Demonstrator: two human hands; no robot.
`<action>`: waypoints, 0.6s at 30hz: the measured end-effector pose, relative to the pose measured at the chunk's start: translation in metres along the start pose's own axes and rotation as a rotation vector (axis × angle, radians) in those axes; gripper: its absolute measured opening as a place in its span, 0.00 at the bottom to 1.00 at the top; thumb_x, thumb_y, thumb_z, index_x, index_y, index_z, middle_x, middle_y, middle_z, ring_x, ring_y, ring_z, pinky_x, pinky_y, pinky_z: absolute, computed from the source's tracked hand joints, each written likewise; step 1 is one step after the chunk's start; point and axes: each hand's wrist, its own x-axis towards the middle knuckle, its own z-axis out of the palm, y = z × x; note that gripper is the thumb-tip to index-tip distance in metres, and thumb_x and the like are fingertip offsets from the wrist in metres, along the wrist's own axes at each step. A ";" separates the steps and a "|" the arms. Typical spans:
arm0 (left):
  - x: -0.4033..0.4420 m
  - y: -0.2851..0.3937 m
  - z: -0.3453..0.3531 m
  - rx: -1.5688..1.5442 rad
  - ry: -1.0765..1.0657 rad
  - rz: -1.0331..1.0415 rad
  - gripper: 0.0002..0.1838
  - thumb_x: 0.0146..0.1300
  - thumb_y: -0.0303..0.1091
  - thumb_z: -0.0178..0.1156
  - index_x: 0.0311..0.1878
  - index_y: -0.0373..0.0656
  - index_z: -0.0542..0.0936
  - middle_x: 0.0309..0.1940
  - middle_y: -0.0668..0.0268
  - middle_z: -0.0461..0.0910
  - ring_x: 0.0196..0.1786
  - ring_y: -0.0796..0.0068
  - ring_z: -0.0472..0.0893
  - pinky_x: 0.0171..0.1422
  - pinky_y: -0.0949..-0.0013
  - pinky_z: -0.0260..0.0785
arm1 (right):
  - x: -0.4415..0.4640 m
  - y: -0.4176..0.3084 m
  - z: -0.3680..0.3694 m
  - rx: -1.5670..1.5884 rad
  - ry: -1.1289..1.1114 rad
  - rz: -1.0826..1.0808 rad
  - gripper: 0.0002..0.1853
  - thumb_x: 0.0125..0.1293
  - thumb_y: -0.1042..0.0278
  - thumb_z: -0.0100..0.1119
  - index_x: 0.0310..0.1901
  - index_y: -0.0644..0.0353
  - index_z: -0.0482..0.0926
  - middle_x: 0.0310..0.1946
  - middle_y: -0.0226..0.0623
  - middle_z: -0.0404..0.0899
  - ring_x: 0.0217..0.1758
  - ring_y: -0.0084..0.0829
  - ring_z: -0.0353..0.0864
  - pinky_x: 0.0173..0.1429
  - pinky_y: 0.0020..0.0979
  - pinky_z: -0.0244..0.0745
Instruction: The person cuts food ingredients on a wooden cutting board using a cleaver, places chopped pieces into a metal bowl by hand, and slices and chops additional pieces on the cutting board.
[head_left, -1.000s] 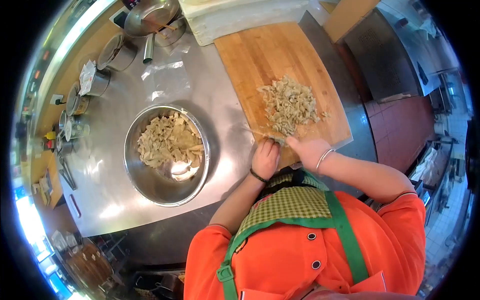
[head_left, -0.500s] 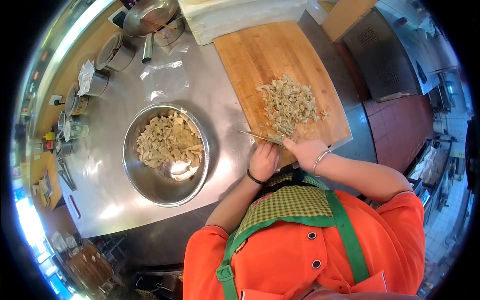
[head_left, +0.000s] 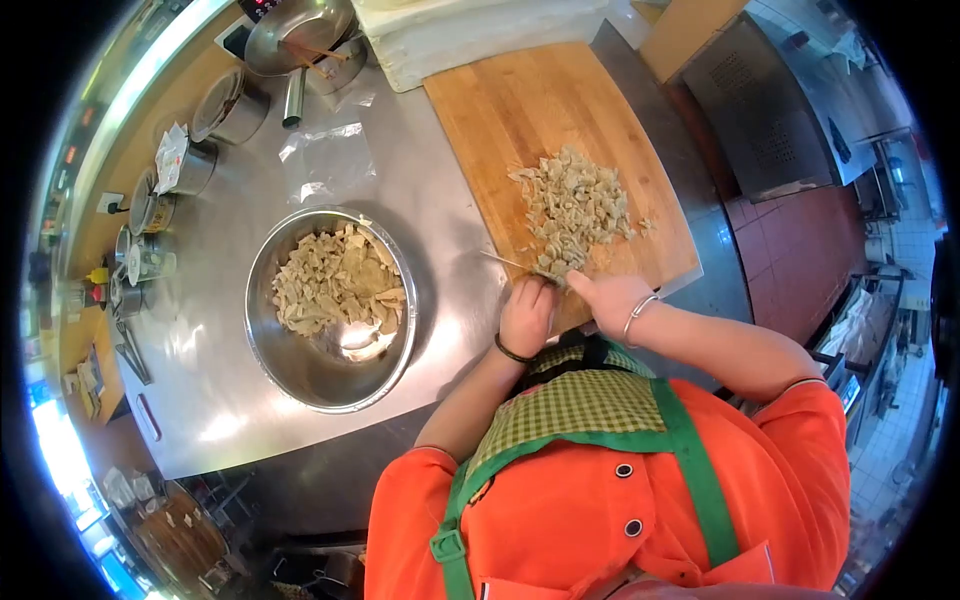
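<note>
With the knife point(head_left: 506, 262) only slightly shifted, cutting seems ongoing: the right hand point(head_left: 612, 302) clenches it, the left hand point(head_left: 527, 320) curls, its hold hidden, and chopped pieces point(head_left: 578, 205) lie on the cutting board point(head_left: 530, 100).

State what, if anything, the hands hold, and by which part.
Right hand: a knife, by its handle end, which the hand hides. Left hand: curled close to the knife; whether it holds anything cannot be told.
</note>
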 end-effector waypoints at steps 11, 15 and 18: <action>0.005 0.003 -0.008 -0.030 0.005 0.050 0.13 0.48 0.24 0.53 0.39 0.33 0.74 0.39 0.55 0.73 0.43 0.55 0.73 0.48 0.62 0.69 | 0.003 0.008 -0.003 0.104 0.005 0.088 0.19 0.58 0.70 0.50 0.51 0.54 0.61 0.38 0.51 0.76 0.38 0.50 0.79 0.38 0.45 0.74; 0.001 0.000 -0.006 -0.011 -0.031 0.025 0.12 0.48 0.24 0.53 0.39 0.34 0.75 0.39 0.55 0.73 0.43 0.56 0.73 0.48 0.63 0.69 | 0.000 -0.008 -0.010 -0.001 -0.117 0.039 0.21 0.57 0.72 0.49 0.54 0.53 0.61 0.38 0.51 0.76 0.39 0.49 0.79 0.38 0.45 0.73; -0.003 0.001 -0.006 -0.002 -0.098 -0.016 0.13 0.48 0.24 0.53 0.39 0.34 0.75 0.39 0.56 0.73 0.43 0.57 0.73 0.48 0.63 0.69 | 0.013 -0.004 0.013 0.037 -0.023 0.054 0.22 0.57 0.73 0.49 0.54 0.52 0.61 0.38 0.51 0.76 0.39 0.49 0.79 0.38 0.45 0.73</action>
